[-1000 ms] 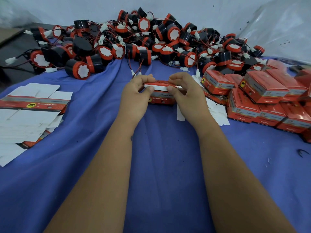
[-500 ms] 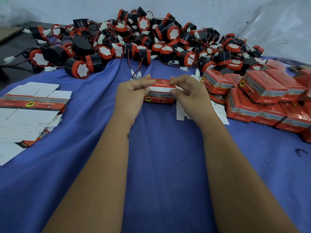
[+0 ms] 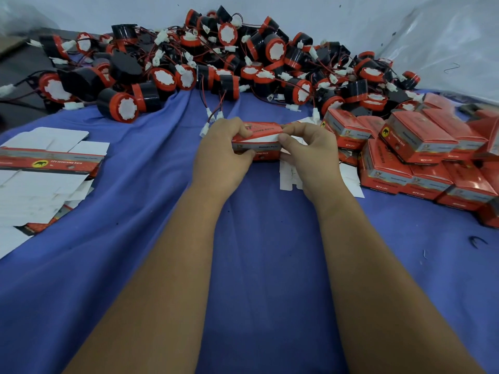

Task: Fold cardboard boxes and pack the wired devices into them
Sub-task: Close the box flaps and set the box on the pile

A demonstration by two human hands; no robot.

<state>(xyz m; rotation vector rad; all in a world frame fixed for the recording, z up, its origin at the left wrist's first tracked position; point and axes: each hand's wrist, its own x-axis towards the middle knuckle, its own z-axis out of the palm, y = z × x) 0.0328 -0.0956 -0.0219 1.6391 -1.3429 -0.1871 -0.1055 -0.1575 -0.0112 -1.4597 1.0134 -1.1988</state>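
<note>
A red cardboard box (image 3: 263,141) with grey and white panels is held over the blue cloth at the centre. My left hand (image 3: 225,155) grips its left end with curled fingers. My right hand (image 3: 310,152) pinches its right end, thumb on a white flap. A large heap of black and red wired devices (image 3: 216,63) with white connectors lies behind. Whether a device is inside the box is hidden.
Flat unfolded box blanks (image 3: 46,168) lie stacked at the left. Several closed red boxes (image 3: 415,155) are piled at the right. Loose white cardboard (image 3: 289,179) lies under my right hand. The blue cloth (image 3: 256,265) covers the table; a plastic sheet hangs behind.
Both hands have turned the box a little and the red top flap now sits tilted over the white panel. The hands stay in the same place.
</note>
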